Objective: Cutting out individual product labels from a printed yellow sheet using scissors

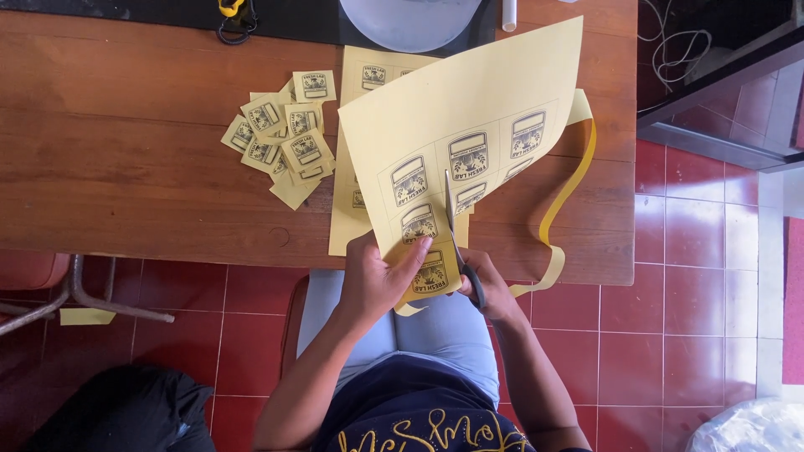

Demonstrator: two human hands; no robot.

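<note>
Cutting printed labels from a yellow sheet [469, 109]

The left hand [377, 276] is pinching the sheet; the right hand [490, 285], half hidden beneath it, is gripping scissors [461, 251].

2 hands [381, 280], 1 scissors [459, 243], 2 yellow sheets [469, 125], approx. 10 cut labels [280, 134], 1 bowl [410, 21].

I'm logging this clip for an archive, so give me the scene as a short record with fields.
left hand: grips the lower edge of the yellow sheet, thumb on top
right hand: holds scissors, blades up into the sheet
sheet: tilted up off the table, printed with rows of labels
strip: trimmed yellow offcut curling down at the right
cut labels: loose pile on the table, left of the sheet
second sheet: flat under the held one
floor: red tiles
</note>
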